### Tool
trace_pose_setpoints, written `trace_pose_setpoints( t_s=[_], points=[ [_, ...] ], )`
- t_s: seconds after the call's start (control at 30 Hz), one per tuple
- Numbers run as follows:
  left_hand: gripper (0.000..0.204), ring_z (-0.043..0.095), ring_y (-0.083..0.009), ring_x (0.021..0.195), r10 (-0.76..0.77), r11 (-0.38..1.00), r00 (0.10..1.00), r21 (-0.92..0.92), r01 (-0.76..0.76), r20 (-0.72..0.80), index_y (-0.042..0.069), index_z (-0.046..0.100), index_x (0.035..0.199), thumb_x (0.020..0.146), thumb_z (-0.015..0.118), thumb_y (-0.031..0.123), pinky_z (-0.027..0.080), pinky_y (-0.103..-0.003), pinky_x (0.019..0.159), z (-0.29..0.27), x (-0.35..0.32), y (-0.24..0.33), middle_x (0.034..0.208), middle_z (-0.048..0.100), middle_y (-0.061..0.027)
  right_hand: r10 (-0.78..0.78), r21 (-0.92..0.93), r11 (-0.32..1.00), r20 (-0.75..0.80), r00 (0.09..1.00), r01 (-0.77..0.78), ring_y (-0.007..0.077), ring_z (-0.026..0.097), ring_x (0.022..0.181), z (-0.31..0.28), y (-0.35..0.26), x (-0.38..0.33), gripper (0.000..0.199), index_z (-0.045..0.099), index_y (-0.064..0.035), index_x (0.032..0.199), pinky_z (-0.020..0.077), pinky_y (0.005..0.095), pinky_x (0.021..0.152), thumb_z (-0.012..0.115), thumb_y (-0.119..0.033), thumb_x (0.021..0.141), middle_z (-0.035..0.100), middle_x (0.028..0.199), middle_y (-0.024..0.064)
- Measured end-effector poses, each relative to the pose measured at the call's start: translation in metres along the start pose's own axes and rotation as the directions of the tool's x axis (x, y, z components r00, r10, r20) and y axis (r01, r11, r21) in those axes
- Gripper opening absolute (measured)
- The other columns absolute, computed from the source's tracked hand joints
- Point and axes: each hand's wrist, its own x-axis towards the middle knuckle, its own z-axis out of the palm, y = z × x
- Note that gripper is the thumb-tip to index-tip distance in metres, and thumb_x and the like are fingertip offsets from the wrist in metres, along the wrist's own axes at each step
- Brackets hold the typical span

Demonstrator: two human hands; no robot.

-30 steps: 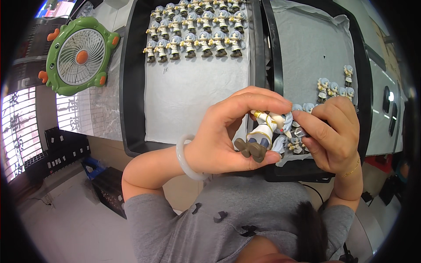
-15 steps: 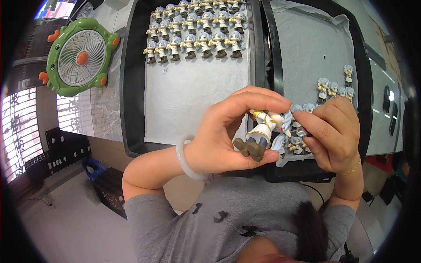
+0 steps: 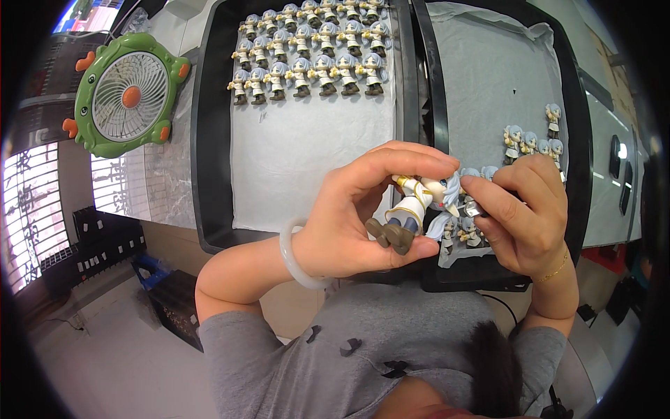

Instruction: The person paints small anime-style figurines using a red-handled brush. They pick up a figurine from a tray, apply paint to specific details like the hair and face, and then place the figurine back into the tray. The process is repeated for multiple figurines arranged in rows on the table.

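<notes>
My left hand [image 3: 356, 216] is closed round a small figurine [image 3: 413, 202] with pale blue hair, a white and gold outfit and brown boots. It lies tilted, boots toward me and to the left, head to the right. Close to its head, my right hand [image 3: 527, 213] pinches a small silvery piece [image 3: 474, 208] between thumb and fingers. Whether that piece touches the hair cannot be made out, and its far part is hidden by the fingers. Below and behind the hands, several like figurines [image 3: 469, 234] lie at the near end of the right tray.
A black tray [image 3: 213, 140] at left holds rows of figurines [image 3: 307, 52] at its far end, on white paper. Beside it stands a second black tray [image 3: 578, 119] with more figurines [image 3: 534, 142] toward its right side. A green fan [image 3: 130, 94] stands at far left.
Both hands have shifted very slightly left with the figurine. More of the silvery piece shows between the right fingers and the figurine's head.
</notes>
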Motion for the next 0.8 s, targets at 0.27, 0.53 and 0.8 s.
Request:
trace_pose_setpoints(
  t_s=[0.27, 0.53, 0.8],
  points=[
    [0.054, 0.048, -0.0222, 0.102, -0.013, 0.999, 1.000, -0.037, 0.013, -0.016, 0.000, 0.046, 0.109, 0.066, 0.073, 0.020, 0.037, -0.034, 0.087, 0.0010, -0.0006, 0.0001, 0.115, 0.046, -0.0205, -0.018, 0.031, 0.999, -0.021, 1.000, 0.019, 0.0184, 0.043, 0.058, -0.0008, 0.0026, 0.0005, 0.027, 0.062, -0.0071, 0.089, 0.0326, 0.0300, 0.052, 0.062, -0.022, 0.066, 0.047, 0.066, 0.0021],
    [0.054, 0.048, -0.0218, 0.102, -0.015, 1.000, 1.000, 0.004, 0.015, -0.016, 0.000, 0.047, 0.108, 0.065, 0.072, 0.018, 0.037, -0.034, 0.086, 0.0012, -0.0003, 0.0003, 0.115, 0.046, -0.0195, -0.010, 0.027, 1.000, 0.005, 1.000, 0.009, 0.0182, 0.043, 0.056, 0.0012, 0.0036, -0.0006, 0.026, 0.062, -0.0070, 0.087, 0.0322, 0.0297, 0.051, 0.062, -0.023, 0.067, 0.046, 0.064, 0.0020],
    [0.055, 0.048, -0.0217, 0.102, -0.013, 1.000, 1.000, -0.003, 0.013, -0.022, 0.000, 0.046, 0.110, 0.066, 0.072, 0.021, 0.036, -0.034, 0.087, -0.0003, -0.0008, -0.0014, 0.115, 0.046, -0.0203, -0.003, -0.016, 1.000, -0.013, 1.000, 0.003, 0.0189, 0.043, 0.059, 0.0031, 0.0019, -0.0004, 0.028, 0.063, -0.0076, 0.089, 0.0321, 0.0302, 0.053, 0.063, -0.021, 0.065, 0.046, 0.066, 0.0022]
  ],
)
